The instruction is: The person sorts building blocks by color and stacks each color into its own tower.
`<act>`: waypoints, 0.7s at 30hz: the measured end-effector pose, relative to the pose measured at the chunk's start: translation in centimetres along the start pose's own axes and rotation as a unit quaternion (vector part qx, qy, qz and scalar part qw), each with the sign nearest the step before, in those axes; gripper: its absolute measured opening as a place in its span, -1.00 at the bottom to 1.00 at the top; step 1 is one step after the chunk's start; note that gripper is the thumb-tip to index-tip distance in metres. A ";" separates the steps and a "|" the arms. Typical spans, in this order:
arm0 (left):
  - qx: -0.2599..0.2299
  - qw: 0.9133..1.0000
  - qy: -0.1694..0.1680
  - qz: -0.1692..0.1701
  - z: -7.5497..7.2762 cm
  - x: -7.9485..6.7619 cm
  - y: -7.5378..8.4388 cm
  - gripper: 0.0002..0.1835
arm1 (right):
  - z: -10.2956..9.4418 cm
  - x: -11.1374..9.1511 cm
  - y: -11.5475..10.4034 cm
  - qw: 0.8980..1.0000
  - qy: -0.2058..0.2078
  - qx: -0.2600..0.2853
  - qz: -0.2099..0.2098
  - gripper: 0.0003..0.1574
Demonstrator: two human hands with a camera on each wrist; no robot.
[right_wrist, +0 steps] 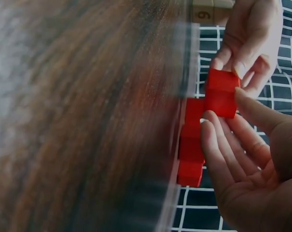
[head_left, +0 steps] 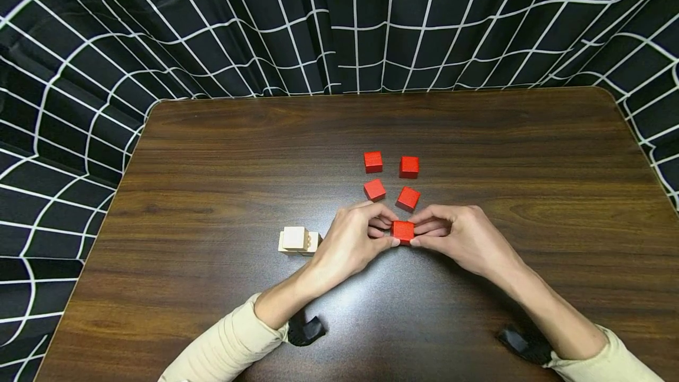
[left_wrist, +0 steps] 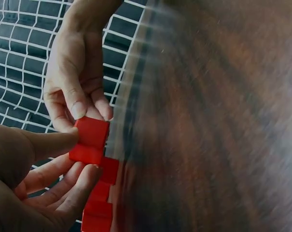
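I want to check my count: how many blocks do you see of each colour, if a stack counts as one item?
Red: 5 (4 loose red blocks; 1 held red block between left hand and right hand)
Pale: 1 (pale stack)
Total: 6

Black white-gridded curtain [head_left: 239, 28], brown wood-grain table [head_left: 223, 164]

Brown wood-grain table [head_left: 536, 158]; black curtain [head_left: 414, 10] behind, white grid.
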State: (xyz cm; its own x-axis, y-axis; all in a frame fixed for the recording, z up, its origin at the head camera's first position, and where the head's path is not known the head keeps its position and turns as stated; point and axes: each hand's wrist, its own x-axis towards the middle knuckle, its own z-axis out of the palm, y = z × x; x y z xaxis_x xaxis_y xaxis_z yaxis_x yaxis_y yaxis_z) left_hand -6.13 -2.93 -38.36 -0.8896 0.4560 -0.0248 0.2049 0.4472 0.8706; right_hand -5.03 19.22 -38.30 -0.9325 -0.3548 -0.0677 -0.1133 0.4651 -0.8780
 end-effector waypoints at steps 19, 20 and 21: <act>-0.066 0.998 0.007 -0.017 1.4 -1.3 -0.4 -0.69 | 0.0 -1.1 0.4 0.999 -0.020 0.045 -0.014 -0.71; -0.070 0.997 0.006 -0.020 1.4 -1.3 -0.5 -0.69 | 0.1 -1.1 0.4 0.999 -0.022 0.046 -0.014 -0.71; -0.072 0.997 0.005 -0.023 1.4 -1.3 -0.5 -0.69 | 0.1 -1.1 0.5 0.999 -0.023 0.045 -0.013 -0.71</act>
State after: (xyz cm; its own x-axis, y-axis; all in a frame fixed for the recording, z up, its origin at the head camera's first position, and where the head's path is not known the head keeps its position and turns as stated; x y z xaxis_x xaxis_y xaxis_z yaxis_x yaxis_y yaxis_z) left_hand -4.44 -2.65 -39.44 -0.9013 0.4287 -0.0625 0.1027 0.3516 0.9305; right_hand -4.00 19.72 -38.68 -0.9129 -0.4034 -0.0629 -0.1047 0.3802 -0.9190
